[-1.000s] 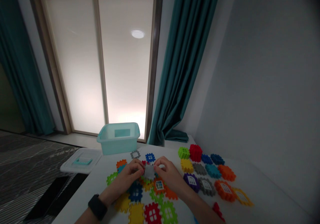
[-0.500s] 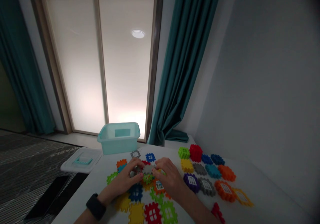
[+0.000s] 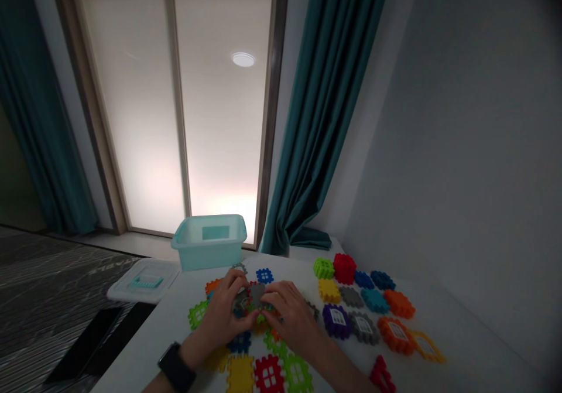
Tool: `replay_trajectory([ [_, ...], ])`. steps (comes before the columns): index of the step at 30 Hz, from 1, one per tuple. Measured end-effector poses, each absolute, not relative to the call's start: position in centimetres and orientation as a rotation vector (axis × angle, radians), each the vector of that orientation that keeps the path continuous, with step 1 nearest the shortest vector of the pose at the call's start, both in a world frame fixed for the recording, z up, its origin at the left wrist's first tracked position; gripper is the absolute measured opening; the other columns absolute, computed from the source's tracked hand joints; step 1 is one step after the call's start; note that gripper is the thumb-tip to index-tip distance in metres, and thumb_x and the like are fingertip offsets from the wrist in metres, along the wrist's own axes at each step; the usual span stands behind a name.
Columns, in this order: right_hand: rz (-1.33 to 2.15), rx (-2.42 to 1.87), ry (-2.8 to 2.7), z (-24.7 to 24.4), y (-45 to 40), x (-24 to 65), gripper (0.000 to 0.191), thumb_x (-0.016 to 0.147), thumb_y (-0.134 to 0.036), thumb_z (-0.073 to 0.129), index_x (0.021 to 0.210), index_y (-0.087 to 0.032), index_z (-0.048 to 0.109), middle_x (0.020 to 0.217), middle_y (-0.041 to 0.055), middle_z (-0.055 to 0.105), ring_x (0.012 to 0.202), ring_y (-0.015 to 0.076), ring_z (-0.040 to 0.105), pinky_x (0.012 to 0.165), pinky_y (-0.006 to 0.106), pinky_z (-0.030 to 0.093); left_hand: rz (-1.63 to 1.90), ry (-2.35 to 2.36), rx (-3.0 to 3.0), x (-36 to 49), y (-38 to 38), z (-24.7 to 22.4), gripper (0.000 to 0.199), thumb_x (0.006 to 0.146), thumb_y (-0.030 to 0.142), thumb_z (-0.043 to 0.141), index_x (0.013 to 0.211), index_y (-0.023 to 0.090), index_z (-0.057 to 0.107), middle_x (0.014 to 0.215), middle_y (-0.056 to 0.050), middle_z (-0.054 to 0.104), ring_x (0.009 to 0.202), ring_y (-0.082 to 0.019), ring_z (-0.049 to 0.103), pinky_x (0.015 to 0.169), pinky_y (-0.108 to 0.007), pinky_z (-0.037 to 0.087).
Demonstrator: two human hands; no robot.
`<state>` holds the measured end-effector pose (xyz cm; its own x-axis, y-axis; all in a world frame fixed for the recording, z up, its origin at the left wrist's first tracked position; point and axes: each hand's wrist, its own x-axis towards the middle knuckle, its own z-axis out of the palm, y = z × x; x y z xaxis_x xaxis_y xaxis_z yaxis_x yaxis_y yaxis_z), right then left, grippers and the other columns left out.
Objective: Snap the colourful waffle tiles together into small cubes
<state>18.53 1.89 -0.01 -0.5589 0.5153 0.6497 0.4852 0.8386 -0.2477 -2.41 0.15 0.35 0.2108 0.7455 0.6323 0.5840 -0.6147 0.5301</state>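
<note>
My left hand (image 3: 223, 312), with a dark watch (image 3: 175, 365) on its wrist, curls its fingers and thumb round the left side of a cluster of toothed plastic building pieces. From the other side, my right hand (image 3: 290, 315) grips the same grey interlocking piece (image 3: 257, 291) with bent fingers, both thumbs low at its front edge. Bits of red and green show under the grey piece; the fingers hide how they join. Around and in front of the hands lie a yellow piece (image 3: 239, 374), a red window piece (image 3: 268, 374) and a green window piece (image 3: 297, 373).
A teal plastic bin (image 3: 211, 257) stands at the table's back left, its clear lid (image 3: 144, 280) beside it. On the right are stacked pieces, among them purple (image 3: 336, 321), red (image 3: 344, 269) and orange (image 3: 395, 334). A small blue window piece (image 3: 264, 276) lies behind the hands.
Both hands have closed in round the grey piece, which now looks tilted up more. The thumbs have come closer together at its front, and my left wrist has shifted slightly right.
</note>
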Motion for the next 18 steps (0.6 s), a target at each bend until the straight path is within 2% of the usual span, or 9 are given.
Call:
replay_trajectory([
  [4,0.296,-0.735,-2.244,0.0,1.8,18.5,0.024,0.088,-0.008,0.058,0.105,-0.024,0.057,0.113,0.0066,0.062,0.110,0.0229,0.059,0.095,0.040,0.051,1.398,1.351,2.383,-2.5,0.3,0.1,0.032,0.068,0.024,0.072,0.096,0.022,0.057,0.108,-0.009,0.056,0.102,-0.030,0.059,0.088,-0.041,0.051],
  [9,0.534,-0.783,-2.254,1.2,2.0,19.3,0.031,0.084,-0.007,0.061,0.108,-0.025,0.055,0.127,0.0068,0.056,0.123,0.0230,0.053,0.104,0.039,0.046,1.392,1.354,2.421,-3.1,0.4,-0.2,0.038,0.067,0.025,0.073,0.103,0.022,0.059,0.112,-0.010,0.056,0.104,-0.030,0.059,0.089,-0.043,0.052],
  [12,0.621,-0.788,-2.252,1.9,2.3,19.8,0.034,0.082,-0.006,0.062,0.109,-0.026,0.055,0.123,0.0054,0.058,0.118,0.0224,0.056,0.102,0.038,0.047,1.378,1.326,2.401,-3.4,0.4,-0.3,0.043,0.067,0.025,0.072,0.109,0.023,0.060,0.115,-0.009,0.056,0.106,-0.030,0.059,0.091,-0.043,0.052],
  [14,0.618,-0.794,-2.265,2.3,2.4,20.0,0.034,0.082,-0.006,0.062,0.109,-0.026,0.054,0.118,0.0044,0.060,0.114,0.0223,0.058,0.100,0.038,0.048,1.353,1.319,2.423,-3.5,0.5,-0.3,0.046,0.068,0.026,0.072,0.112,0.023,0.059,0.115,-0.009,0.057,0.107,-0.031,0.058,0.091,-0.043,0.051],
  [18,0.437,-0.811,-2.336,2.8,2.0,20.3,0.035,0.084,-0.007,0.063,0.111,-0.028,0.055,0.120,0.0048,0.061,0.115,0.0248,0.057,0.100,0.042,0.047,1.319,1.344,2.562,-3.7,0.6,-0.4,0.048,0.066,0.026,0.074,0.113,0.023,0.061,0.114,-0.010,0.059,0.105,-0.031,0.058,0.091,-0.044,0.050],
])
